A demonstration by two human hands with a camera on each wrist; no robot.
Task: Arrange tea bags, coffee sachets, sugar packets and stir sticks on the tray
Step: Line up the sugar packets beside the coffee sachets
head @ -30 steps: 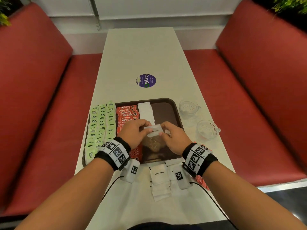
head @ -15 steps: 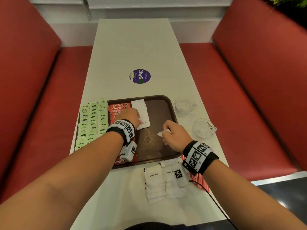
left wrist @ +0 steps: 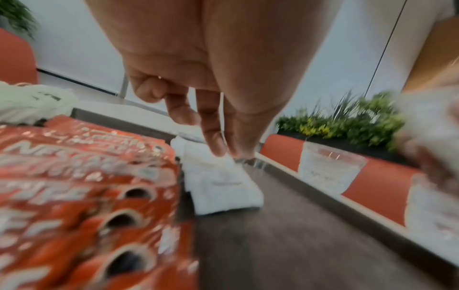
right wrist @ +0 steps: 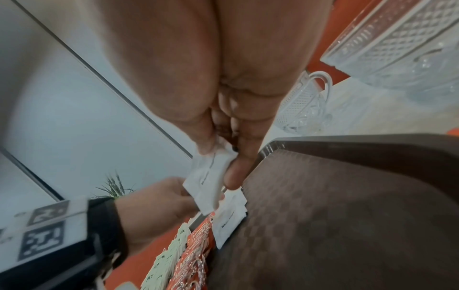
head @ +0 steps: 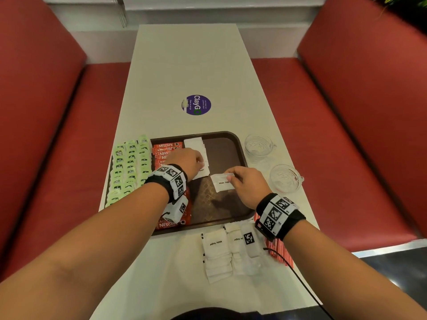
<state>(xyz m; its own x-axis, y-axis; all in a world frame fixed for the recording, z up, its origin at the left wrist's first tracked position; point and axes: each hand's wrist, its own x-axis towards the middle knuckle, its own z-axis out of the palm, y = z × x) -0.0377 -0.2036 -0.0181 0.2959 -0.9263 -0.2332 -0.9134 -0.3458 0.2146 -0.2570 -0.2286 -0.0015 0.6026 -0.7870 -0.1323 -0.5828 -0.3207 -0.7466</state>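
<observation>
Sugar packet (head: 222,183), white and marked "White Sugar", hangs over the brown tray (head: 240,144), pinched at its right end by the right hand (head: 248,185); light, limp paper, likely best taken by an edge, gently to avoid tearing. Left hand (head: 188,161), fingers nearly straight, presses the row of sugar packets (head: 196,144) beside the coffee sachets (head: 166,146) and tea bags (head: 130,162). A second ago both hands held one packet mid-tray; half a second ago the left had reached the row, and the right's packet now shows fully. More sugar packets (head: 217,255) and stir sticks (head: 280,249) wait on the table (head: 184,65)
</observation>
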